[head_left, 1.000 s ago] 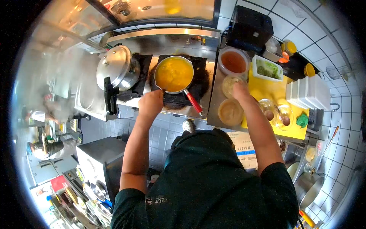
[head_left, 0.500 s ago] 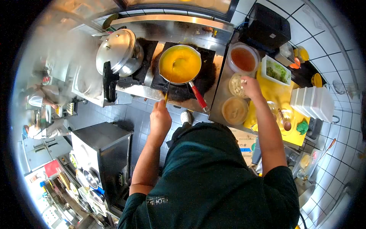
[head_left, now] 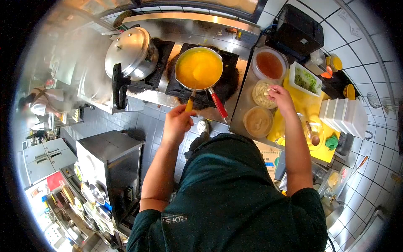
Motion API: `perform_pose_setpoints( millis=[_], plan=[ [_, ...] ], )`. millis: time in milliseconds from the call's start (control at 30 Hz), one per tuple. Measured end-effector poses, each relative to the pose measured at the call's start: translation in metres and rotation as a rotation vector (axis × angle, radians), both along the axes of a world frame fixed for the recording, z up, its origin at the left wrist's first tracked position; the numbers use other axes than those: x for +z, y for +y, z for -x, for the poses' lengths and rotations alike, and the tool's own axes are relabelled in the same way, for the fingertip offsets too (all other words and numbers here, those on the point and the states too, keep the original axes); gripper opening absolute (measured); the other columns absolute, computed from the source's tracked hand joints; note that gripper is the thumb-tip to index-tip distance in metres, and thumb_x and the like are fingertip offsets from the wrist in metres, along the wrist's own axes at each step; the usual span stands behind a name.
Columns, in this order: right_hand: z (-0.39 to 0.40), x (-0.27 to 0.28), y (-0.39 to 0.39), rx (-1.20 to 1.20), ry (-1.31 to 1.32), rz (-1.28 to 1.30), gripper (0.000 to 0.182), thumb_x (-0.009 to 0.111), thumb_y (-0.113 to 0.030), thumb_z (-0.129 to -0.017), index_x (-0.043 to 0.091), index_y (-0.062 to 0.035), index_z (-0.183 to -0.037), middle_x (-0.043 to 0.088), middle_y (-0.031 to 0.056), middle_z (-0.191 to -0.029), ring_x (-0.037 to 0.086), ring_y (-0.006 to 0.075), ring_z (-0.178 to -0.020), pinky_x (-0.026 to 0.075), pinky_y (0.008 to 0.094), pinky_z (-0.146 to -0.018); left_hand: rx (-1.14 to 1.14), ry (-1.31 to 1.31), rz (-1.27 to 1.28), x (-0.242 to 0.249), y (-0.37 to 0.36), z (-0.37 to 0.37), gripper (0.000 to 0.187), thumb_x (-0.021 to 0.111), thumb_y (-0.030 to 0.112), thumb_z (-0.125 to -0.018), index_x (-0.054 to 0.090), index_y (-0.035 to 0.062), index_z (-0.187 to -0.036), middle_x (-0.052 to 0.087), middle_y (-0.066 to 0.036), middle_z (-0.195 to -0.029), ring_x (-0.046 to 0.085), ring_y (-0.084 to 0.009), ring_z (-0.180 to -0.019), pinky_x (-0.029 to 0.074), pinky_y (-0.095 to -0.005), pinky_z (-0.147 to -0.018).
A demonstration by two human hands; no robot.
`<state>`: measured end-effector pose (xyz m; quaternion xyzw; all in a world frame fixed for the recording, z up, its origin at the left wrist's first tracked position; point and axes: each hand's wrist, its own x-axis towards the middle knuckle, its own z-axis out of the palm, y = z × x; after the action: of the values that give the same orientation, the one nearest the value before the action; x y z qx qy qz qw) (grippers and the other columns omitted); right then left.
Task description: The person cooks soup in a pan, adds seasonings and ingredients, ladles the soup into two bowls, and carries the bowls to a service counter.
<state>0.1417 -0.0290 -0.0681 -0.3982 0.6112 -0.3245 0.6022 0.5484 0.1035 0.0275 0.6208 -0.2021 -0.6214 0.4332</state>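
Note:
A saucepan (head_left: pixel 199 68) of orange-yellow liquid sits on the stove, its red handle (head_left: pixel 218 105) pointing toward me. My left hand (head_left: pixel 179 122) holds the yellow handle (head_left: pixel 190 103) of a utensil whose far end dips into the liquid. At the right, my right hand (head_left: pixel 281 99) is over the edge of a round tub of pale pieces (head_left: pixel 262 94), fingertips pinched on a small pale piece. Below that tub is one with a beige content (head_left: pixel 258 122); above it is a tub of reddish-brown liquid (head_left: pixel 270 65).
A large lidded pot (head_left: pixel 131 54) with a black handle stands on the left burner. To the right are a white container of chopped greens (head_left: pixel 305 80), a yellow board (head_left: pixel 289 134), stacked white containers (head_left: pixel 344 115) and a black box (head_left: pixel 296 31). A person (head_left: pixel 44 101) stands far left.
My left hand has turned and risen slightly, and the utensil handle has moved up and right toward the pan. My right hand has shifted slightly right and down over the tub's edge.

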Motion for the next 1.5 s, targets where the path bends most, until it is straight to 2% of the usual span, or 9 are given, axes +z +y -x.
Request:
perform_pose_setpoints(
  millis=[33,133,500,600,700,967,1233,1367,1500],
  plan=[
    [0.0,0.001,0.001,-0.018,-0.053,-0.022,0.03,0.064,-0.009,-0.094,0.061,0.002,-0.121,0.065,0.0079,-0.098,0.065,0.0165,-0.085,0.056,0.0278,-0.078,0.11,0.223,0.009,0.011,-0.001,-0.003,0.029,0.054,0.0,-0.09,0.056,-0.0095,-0.117,0.067,-0.016,-0.091,0.054,-0.0087,-0.056,0.036,-0.0174,-0.04],
    [-0.001,-0.001,0.003,-0.071,-0.15,-0.03,0.028,0.063,-0.008,-0.094,0.06,0.0023,-0.12,0.063,0.0076,-0.104,0.064,0.0172,-0.091,0.056,0.0284,-0.08,0.144,0.41,0.009,0.009,0.008,-0.022,0.034,0.053,0.001,-0.091,0.051,-0.012,-0.123,0.066,-0.019,-0.093,0.053,-0.0102,-0.055,0.034,-0.0176,-0.039],
    [0.0,0.0,0.004,-0.224,-0.522,-0.143,0.018,0.059,-0.004,-0.095,0.061,0.0,-0.112,0.064,0.0095,-0.11,0.063,0.0224,-0.099,0.056,0.0339,-0.085,0.123,0.095,0.134,0.02,0.04,-0.008,0.031,0.052,-0.003,-0.092,0.054,-0.0076,-0.122,0.066,-0.014,-0.097,0.053,-0.0079,-0.06,0.038,-0.0183,-0.045],
    [0.0,-0.003,0.004,-0.258,-0.515,-0.146,0.015,0.058,-0.003,-0.095,0.062,0.0,-0.109,0.064,0.0093,-0.109,0.063,0.0227,-0.099,0.056,0.0341,-0.086,0.012,-0.268,0.212,-0.001,0.046,-0.01,0.032,0.056,-0.002,-0.091,0.057,-0.0023,-0.123,0.066,-0.014,-0.095,0.058,-0.0169,-0.062,0.046,-0.0269,-0.052],
    [-0.002,-0.001,0.006,-0.293,-0.539,-0.134,0.013,0.058,-0.002,-0.095,0.062,0.0,-0.108,0.063,0.0096,-0.11,0.063,0.0225,-0.097,0.057,0.0342,-0.086,-0.255,-1.115,0.584,-0.014,0.041,-0.015,0.037,0.055,-0.005,-0.086,0.057,0.0007,-0.122,0.065,-0.019,-0.101,0.061,-0.0343,-0.072,0.052,-0.0415,-0.065],
    [0.001,-0.025,0.01,-0.299,-0.699,-0.037,0.012,0.055,0.003,-0.093,0.062,0.0019,-0.103,0.063,0.0119,-0.107,0.062,0.0212,-0.094,0.056,0.0333,-0.084,-0.509,-1.457,0.347,-0.038,0.01,0.031,0.041,0.051,-0.003,-0.084,0.045,-0.0057,-0.125,0.049,-0.026,-0.105,0.059,-0.0449,-0.092,0.055,-0.0497,-0.069],
    [-0.01,-0.005,0.02,-0.406,-1.044,-0.15,0.016,0.05,-0.01,-0.095,0.058,0.0029,-0.101,0.061,0.0136,-0.097,0.06,0.0246,-0.084,0.054,0.0335,-0.076,-0.626,-1.106,0.512,-0.053,0.0,0.076,0.062,0.066,0.008,-0.081,0.04,-0.0111,-0.134,0.045,-0.034,-0.121,0.049,-0.0499,-0.109,0.046,-0.0492,-0.095],
    [-0.011,0.002,0.017,-0.417,-1.11,-0.195,0.016,0.049,-0.011,-0.094,0.055,0.0028,-0.099,0.06,0.0136,-0.091,0.059,0.0243,-0.08,0.054,0.0319,-0.072,-0.577,-1.431,0.591,-0.023,0.0,0.085,0.07,0.078,0.028,-0.081,0.047,-0.0065,-0.133,0.05,-0.03,-0.122,0.051,-0.0454,-0.11,0.047,-0.0478,-0.093],
    [-0.017,-0.003,0.014,-0.376,-1.134,-0.198,0.015,0.048,-0.01,-0.095,0.055,0.0031,-0.098,0.059,0.0138,-0.09,0.059,0.0245,-0.079,0.054,0.031,-0.07,-0.412,-1.12,0.926,-0.013,-0.017,0.101,0.052,0.076,0.016,-0.083,0.057,-0.0058,-0.126,0.059,-0.023,-0.109,0.059,-0.0374,-0.095,0.051,-0.0428,-0.082]
  ],
)
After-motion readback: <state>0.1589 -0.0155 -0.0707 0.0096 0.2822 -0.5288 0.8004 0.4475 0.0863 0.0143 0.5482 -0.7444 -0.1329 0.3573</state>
